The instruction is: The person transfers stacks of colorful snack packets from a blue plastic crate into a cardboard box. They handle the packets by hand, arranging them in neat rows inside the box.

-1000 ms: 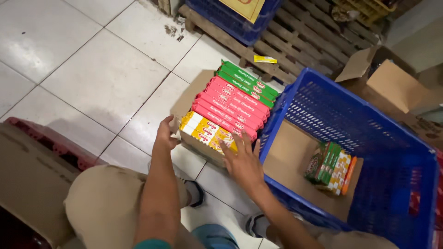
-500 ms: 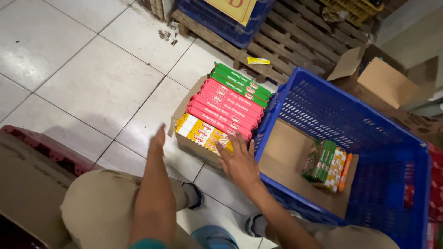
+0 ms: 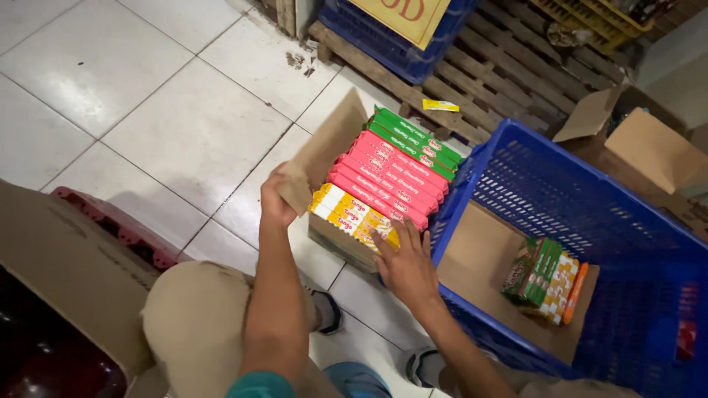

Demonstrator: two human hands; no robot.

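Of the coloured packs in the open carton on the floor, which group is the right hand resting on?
The yellow packs at the carton's near end. The right hand lies on them; the pink packs and green packs sit farther away, untouched.

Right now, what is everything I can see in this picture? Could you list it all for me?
Cardboard box: one, brown, on the floor tiles, full of long snack packs.
Box flap: one, brown, raised on the box's left side.
Yellow packs: a few, nearest row in the box.
Pink packs: about five, middle rows.
Green packs: about three, far rows.
Blue crate: one, plastic, right of the box, cardboard-lined.
Packs in the crate: small bundle, green, yellow, orange.
Wooden pallet: one, beyond the box.
Yellow wrapper: one, on the pallet.
Open carton: one, brown, far right.
Red crate: one, lower left.
Left hand: fingers grip the flap.
Right hand: flat on the yellow packs.
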